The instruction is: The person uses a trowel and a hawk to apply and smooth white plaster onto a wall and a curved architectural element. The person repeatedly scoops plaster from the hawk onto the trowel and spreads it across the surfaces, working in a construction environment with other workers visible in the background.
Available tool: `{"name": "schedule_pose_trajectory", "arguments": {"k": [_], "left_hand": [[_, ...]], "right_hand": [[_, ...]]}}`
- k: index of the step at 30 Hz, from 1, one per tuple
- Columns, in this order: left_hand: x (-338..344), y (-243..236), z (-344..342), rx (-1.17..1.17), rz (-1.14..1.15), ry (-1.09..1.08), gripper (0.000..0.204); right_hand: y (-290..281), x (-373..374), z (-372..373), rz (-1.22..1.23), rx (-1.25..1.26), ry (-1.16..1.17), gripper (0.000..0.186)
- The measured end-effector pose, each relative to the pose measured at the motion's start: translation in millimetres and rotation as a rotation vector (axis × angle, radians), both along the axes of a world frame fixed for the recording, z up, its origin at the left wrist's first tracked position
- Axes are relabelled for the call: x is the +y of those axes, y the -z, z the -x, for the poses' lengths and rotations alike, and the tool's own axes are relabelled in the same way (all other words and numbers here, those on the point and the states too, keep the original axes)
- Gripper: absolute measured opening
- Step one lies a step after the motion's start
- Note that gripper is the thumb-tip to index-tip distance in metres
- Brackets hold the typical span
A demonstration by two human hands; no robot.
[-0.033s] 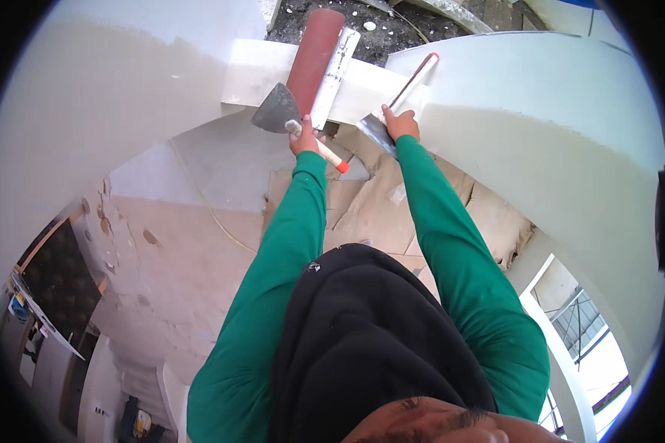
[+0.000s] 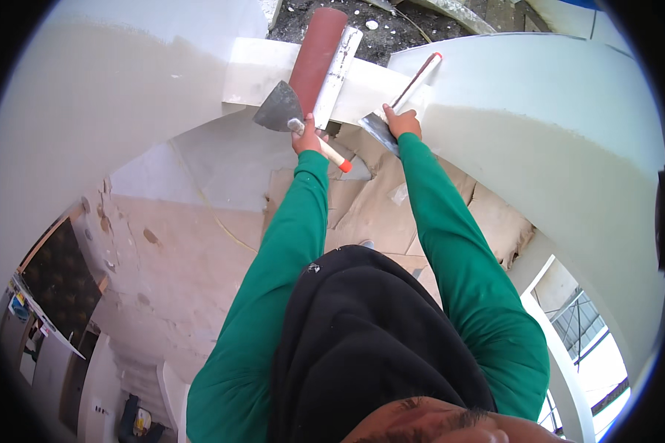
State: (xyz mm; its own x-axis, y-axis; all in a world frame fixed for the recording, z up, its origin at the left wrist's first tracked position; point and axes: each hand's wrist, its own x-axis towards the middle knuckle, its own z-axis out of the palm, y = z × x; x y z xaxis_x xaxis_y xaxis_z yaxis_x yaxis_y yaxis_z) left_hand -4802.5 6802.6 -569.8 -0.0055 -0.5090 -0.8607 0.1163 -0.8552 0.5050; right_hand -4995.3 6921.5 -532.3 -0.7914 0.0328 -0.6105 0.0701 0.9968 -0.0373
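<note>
A putty knife [image 2: 278, 108] with a broad grey blade is in my left hand [image 2: 309, 138]; my fingers are closed round it near the base of the blade. Its pale handle runs down to the right and ends in a red tip. My right hand [image 2: 402, 122] grips a second putty knife [image 2: 380, 132], its blade low and its red-tipped handle pointing up and away. Just beyond my left hand, a red-brown pipe [image 2: 319, 55] rests on a white ledge [image 2: 251, 72]. Alongside the pipe lies a white strip [image 2: 341, 68] with dark specks.
Curving pale walls with grey plastered bands rise on the left [image 2: 125, 81] and right [image 2: 524, 140]. Brown cardboard sheets [image 2: 377, 214] cover the floor below my hands. Dark soil with rubble [image 2: 373, 44] lies past the ledge. A window [image 2: 580, 332] shows at lower right.
</note>
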Motion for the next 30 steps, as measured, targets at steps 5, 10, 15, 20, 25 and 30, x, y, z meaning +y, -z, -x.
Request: {"name": "schedule_pose_trajectory", "arguments": {"k": [5, 10, 15, 20, 25, 30], "left_hand": [[-9, 9, 3, 0.085, -0.035, 0.003, 0.045], [-4, -12, -22, 0.127, 0.030, -0.063, 0.044], [20, -71, -162, 0.006, 0.061, 0.138, 0.033], [58, -185, -346, -0.068, 0.177, 0.108, 0.029], [117, -267, -533, -0.346, 0.293, 0.080, 0.036], [186, -349, -656, -0.452, 0.324, -0.228, 0.035]], "right_hand": [[42, 7, 4, -0.004, -0.065, -0.094, 0.077], [28, 39, -26, 0.142, -0.001, -0.270, 0.059], [-35, 115, -124, 0.275, -0.110, -0.410, 0.047], [-112, 175, -208, 0.331, -0.283, -0.557, 0.050], [-130, 228, -245, 0.294, -0.288, -0.725, 0.060], [-128, 232, -259, 0.069, -0.415, -0.995, 0.055]]}}
